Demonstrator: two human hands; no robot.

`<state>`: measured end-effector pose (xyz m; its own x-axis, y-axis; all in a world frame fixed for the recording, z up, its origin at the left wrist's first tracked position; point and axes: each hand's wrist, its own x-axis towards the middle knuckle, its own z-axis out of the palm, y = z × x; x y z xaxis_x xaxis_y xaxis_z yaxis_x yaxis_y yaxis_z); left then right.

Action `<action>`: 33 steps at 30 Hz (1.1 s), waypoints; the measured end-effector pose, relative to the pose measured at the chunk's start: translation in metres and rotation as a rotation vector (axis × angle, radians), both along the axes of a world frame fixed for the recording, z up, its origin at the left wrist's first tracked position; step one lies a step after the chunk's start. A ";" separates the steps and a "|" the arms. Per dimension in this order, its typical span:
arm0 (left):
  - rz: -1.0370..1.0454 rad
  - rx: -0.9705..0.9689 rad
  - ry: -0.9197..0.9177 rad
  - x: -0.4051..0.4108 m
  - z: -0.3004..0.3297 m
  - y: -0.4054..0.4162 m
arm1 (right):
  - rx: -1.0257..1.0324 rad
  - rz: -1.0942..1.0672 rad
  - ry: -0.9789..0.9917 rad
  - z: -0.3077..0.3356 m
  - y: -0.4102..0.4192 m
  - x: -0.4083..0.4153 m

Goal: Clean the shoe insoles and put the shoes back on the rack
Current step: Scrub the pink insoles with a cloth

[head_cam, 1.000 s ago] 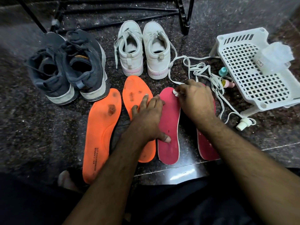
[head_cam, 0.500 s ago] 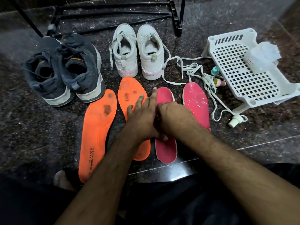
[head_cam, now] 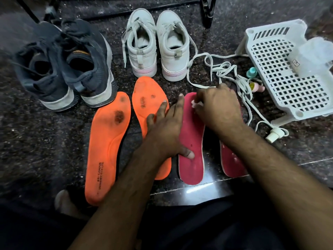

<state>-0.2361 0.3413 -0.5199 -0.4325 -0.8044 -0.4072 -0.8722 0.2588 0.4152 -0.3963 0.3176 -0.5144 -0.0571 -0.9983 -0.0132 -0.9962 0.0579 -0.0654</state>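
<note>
Head view, looking down at the dark speckled floor [head_cam: 45, 159]: nearest lie four insoles side by side, two orange insoles [head_cam: 106, 147] on the left and two pink ones to their right. The left hand [head_cam: 167, 130] lies flat with fingers spread, thumb pressing the left pink insole [head_cam: 191, 141]. The right hand [head_cam: 218, 109], fingers curled, pinches a small white wipe [head_cam: 195, 104] against that insole's toe end, covering much of the right pink insole [head_cam: 232, 159]. Beyond stand the dark shoes [head_cam: 63, 69] and white shoes [head_cam: 158, 46], loose laces [head_cam: 223, 69] and a white basket [head_cam: 281, 73] to the right, with the rack [head_cam: 207, 11] farthest off.
</note>
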 end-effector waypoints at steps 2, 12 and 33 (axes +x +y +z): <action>0.002 0.006 0.003 0.000 0.000 0.001 | 0.116 0.106 -0.016 0.003 0.006 0.007; 0.007 0.016 -0.013 -0.003 0.000 0.001 | 0.094 0.225 -0.257 -0.008 0.004 0.009; 0.003 0.034 -0.111 -0.002 -0.002 0.001 | 0.319 0.169 -0.279 0.009 0.004 0.002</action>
<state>-0.2380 0.3427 -0.5215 -0.3807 -0.7908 -0.4792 -0.9140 0.2433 0.3246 -0.3948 0.3211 -0.5057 0.1559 -0.9369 -0.3130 -0.9401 -0.0434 -0.3381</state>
